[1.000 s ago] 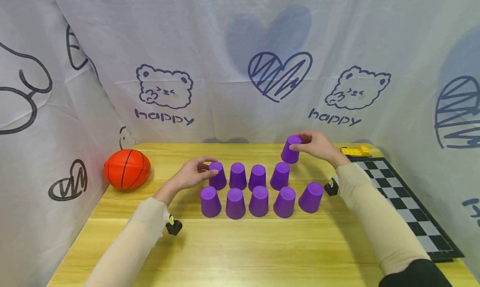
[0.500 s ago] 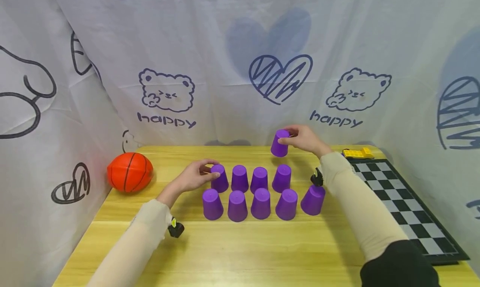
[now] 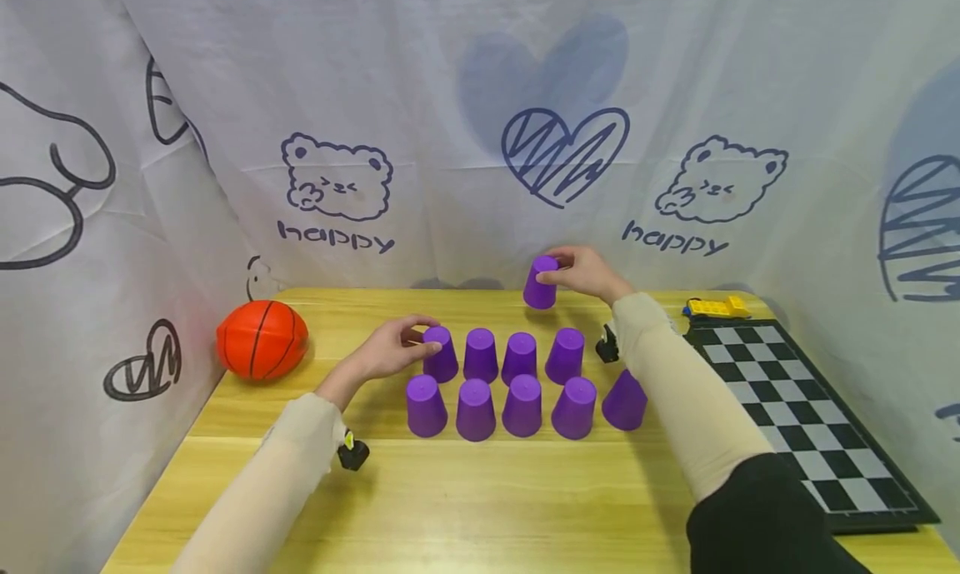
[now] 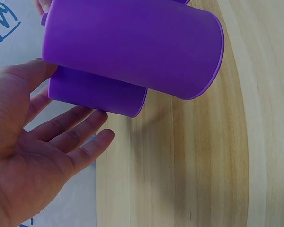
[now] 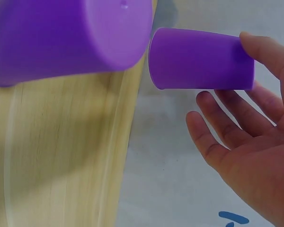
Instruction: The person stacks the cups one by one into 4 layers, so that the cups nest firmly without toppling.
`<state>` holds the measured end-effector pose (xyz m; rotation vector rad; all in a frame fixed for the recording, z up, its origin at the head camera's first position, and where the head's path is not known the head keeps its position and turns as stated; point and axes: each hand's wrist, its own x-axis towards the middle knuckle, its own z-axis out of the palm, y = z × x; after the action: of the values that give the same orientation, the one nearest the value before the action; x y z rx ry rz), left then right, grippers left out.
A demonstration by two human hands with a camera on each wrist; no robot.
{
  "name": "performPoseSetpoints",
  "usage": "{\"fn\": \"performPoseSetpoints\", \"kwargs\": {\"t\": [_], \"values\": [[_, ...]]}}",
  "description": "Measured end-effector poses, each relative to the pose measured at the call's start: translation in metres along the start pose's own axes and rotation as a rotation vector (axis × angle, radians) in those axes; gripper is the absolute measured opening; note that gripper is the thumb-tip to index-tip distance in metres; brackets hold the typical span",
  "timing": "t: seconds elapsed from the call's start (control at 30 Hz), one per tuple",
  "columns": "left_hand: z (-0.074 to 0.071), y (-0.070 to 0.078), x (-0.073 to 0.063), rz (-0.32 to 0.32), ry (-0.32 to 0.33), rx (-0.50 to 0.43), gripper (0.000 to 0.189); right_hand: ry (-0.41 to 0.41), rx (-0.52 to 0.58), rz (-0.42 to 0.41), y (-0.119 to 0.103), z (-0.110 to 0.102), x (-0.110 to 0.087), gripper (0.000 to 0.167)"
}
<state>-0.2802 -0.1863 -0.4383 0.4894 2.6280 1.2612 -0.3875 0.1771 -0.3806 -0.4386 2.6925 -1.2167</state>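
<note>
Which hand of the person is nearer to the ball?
Left. The left hand grips a back-row cup, right of the ball; the right hand holds a raised cup, much farther right of it.

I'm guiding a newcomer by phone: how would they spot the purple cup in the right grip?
On the wooden table, find two rows of upside-down purple cups. Behind them, toward the patterned cloth, the person's right grip holds the cup. Unlike its neighbours, which stand on the table, it is held in the air.
</note>
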Motion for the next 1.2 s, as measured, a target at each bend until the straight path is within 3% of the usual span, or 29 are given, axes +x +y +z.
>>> {"fn": "performPoseSetpoints", "kwargs": {"t": [0.83, 1.2], "values": [[-0.001, 0.002, 0.001, 0.001, -0.011, -0.005, 0.049, -0.037, -0.041, 0.087, 0.007, 0.026, 0.020, 0.059], [-0.001, 0.002, -0.001, 0.012, -0.024, 0.001, 0.049, -0.044, -0.064, 0.047, 0.010, 0.034, 0.021, 0.053]]}}
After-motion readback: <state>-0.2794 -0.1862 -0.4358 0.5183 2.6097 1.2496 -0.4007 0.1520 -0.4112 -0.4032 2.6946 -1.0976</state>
